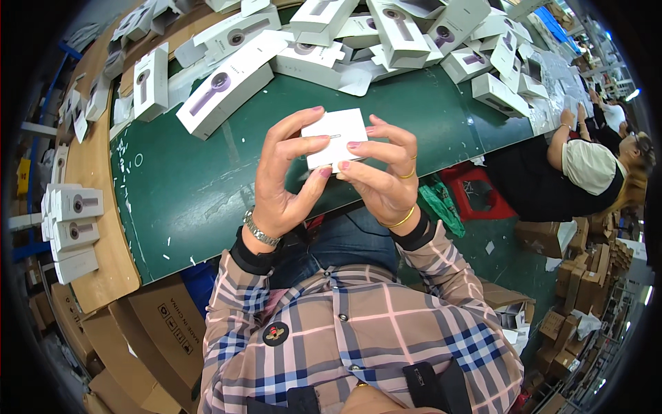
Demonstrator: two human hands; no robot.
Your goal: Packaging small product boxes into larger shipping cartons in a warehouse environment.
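Observation:
Both my hands grip a white carton (353,127) above the near edge of the green table, one of its faces turned up toward me. A short slot or printed mark shows near the middle of that face. My left hand (284,176) has its thumb at the carton's near edge and its fingertips along the left side. My right hand (387,172) presses two fingertips on the near right part, and its other fingers curl round the right side. The underside is hidden, so how far the carton reaches down does not show.
Several white product cartons (231,90) with a purple picture lie piled along the green table's (186,176) far side. More cartons (74,221) are stacked at the left. A red stool (476,190) stands beyond the right edge. Another person (589,162) sits at the right. Brown boxes (155,331) stand lower left.

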